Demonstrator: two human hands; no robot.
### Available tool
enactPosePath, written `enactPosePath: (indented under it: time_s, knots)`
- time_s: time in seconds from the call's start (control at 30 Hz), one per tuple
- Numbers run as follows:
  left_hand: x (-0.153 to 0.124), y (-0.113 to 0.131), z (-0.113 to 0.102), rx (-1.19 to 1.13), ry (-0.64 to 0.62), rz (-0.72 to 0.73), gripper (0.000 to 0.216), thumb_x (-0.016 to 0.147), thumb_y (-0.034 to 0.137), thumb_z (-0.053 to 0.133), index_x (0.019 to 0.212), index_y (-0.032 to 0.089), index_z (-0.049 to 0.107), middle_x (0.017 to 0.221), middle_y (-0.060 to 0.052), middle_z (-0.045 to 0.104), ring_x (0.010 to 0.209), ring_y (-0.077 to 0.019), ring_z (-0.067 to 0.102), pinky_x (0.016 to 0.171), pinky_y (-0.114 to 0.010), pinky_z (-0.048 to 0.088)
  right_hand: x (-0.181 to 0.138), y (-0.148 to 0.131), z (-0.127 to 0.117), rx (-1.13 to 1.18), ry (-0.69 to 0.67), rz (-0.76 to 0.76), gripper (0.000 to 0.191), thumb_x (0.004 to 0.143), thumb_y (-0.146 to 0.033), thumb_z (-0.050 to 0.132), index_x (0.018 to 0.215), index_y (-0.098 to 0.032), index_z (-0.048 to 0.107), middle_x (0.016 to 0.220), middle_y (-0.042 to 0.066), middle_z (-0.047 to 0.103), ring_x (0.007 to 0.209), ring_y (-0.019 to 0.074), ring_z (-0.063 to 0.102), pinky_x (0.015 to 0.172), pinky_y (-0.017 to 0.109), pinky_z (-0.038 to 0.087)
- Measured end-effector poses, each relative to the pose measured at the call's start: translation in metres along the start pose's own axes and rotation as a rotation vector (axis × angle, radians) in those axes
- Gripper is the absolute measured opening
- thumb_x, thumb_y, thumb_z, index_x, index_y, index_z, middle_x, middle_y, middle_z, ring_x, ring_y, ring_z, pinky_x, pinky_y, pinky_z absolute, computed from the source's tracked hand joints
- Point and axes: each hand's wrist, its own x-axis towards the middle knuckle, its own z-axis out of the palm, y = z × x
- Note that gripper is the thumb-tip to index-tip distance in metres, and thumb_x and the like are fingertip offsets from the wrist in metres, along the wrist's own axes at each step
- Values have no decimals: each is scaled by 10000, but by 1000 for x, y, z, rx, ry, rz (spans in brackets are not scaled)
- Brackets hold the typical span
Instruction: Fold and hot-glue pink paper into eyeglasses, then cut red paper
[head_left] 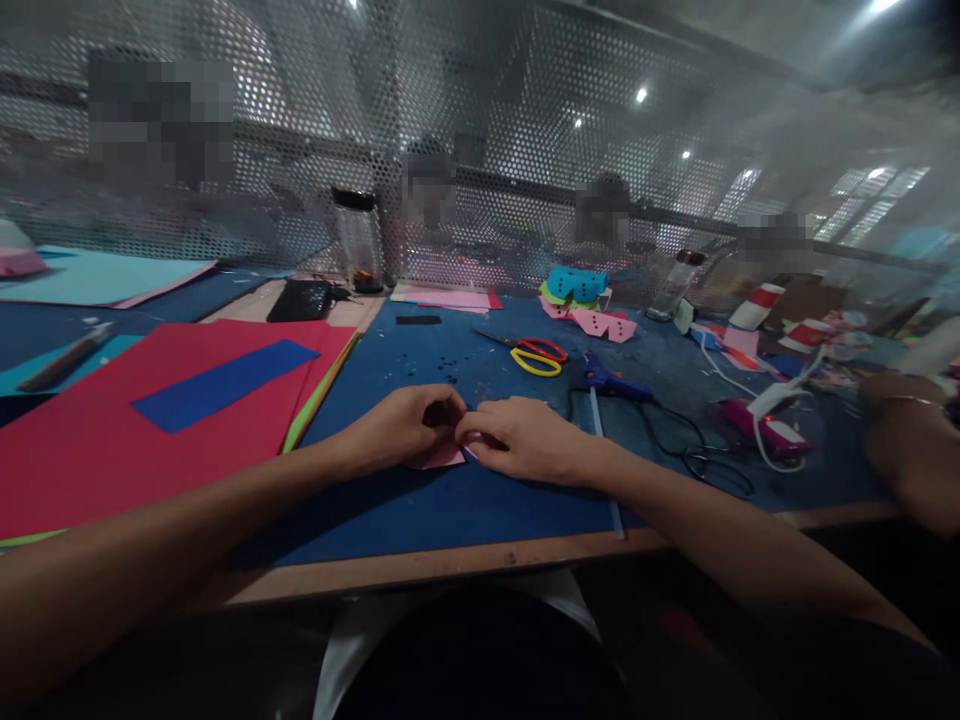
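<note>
My left hand [409, 425] and my right hand [517, 440] meet at the middle of the blue mat [450, 500]. Both are closed in a pinch on a small pink paper piece [441, 458] that lies flat on the mat. Most of the paper is hidden under my fingers; only its lower edge shows below my left hand.
Red paper sheets [112, 430] with a blue strip [221, 385] lie left. Red-and-yellow scissors [536, 355], a blue glue gun [611, 380] with black cord, and pink and blue cut shapes [585, 300] lie behind. Another person's arm [907, 440] rests at right. Perforated screen [480, 150] at back.
</note>
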Motion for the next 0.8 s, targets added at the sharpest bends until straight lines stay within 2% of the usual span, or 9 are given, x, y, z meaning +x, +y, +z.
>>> enactPosePath:
  time_s: [0.17,0.33,0.5,0.8]
  knots:
    - [0,-1,0,8,2,21,185,839,307,631,957,171,675,813,-12,713,721,-163,633,640,-248,463,-1,0,-4,-3,-20,-17,212,1007,-255,513,1138,-225,678,984,41,680,838,168,574,758,293,352]
    - [1,-1,0,23,7,30,182,845,313,634,954,173,676,828,-19,723,737,-170,644,656,-255,476,-4,1,-7,-2,-28,-36,196,993,-236,523,1097,-226,688,940,33,659,820,165,565,740,285,347]
    - [1,0,-1,41,-1,34,190,852,313,625,967,170,679,894,-35,741,802,-188,669,721,-274,499,-5,1,-10,-31,-51,-63,191,975,-211,532,1080,-234,690,982,32,664,856,170,582,751,281,344]
    - [1,1,-1,72,2,29,207,847,316,616,980,174,686,844,-27,726,759,-180,650,685,-267,481,-7,-2,-18,-45,-96,-78,220,954,-187,522,1070,-236,702,1014,41,668,877,181,571,758,294,348]
